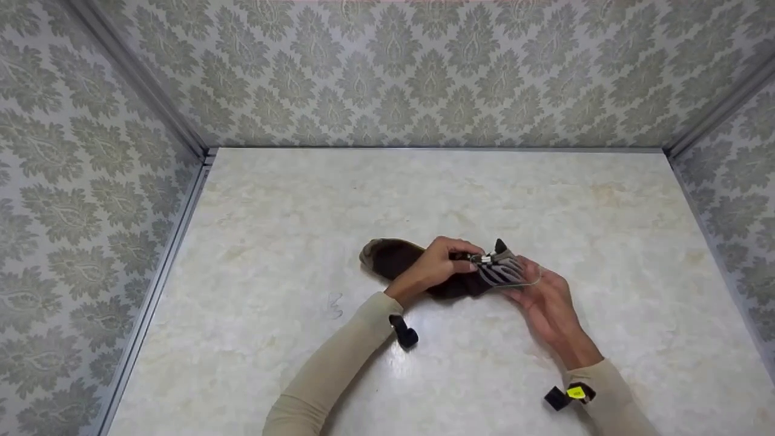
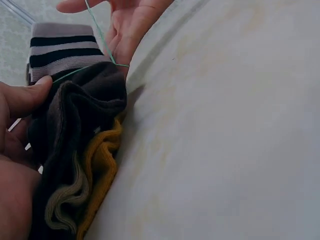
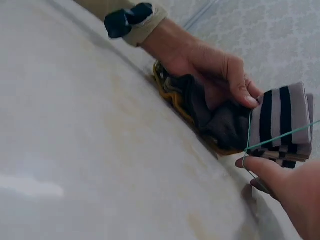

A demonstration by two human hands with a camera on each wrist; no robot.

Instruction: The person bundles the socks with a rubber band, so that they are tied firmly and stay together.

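A bundle of stacked socks point(image 1: 396, 259) lies slantwise on the table, dark with mustard and tan edges. Its cuff end, striped light and black point(image 3: 280, 112), points right. My left hand point(image 1: 427, 266) grips the bundle just behind the cuffs, thumb on the near side. A thin green elastic band point(image 2: 97, 30) passes across the socks near the cuffs and stretches out to my right hand point(image 1: 548, 303). That hand is at the cuff end with its fingers spread, the band looped over them. Part of the right hand is hidden behind the socks.
A pale marbled tabletop point(image 1: 272, 212) spreads around the bundle. Patterned wall panels point(image 1: 393, 72) enclose the back and both sides. Small black cameras are strapped at both wrists. A faint scribbled mark point(image 1: 335, 306) shows on the table left of the left forearm.
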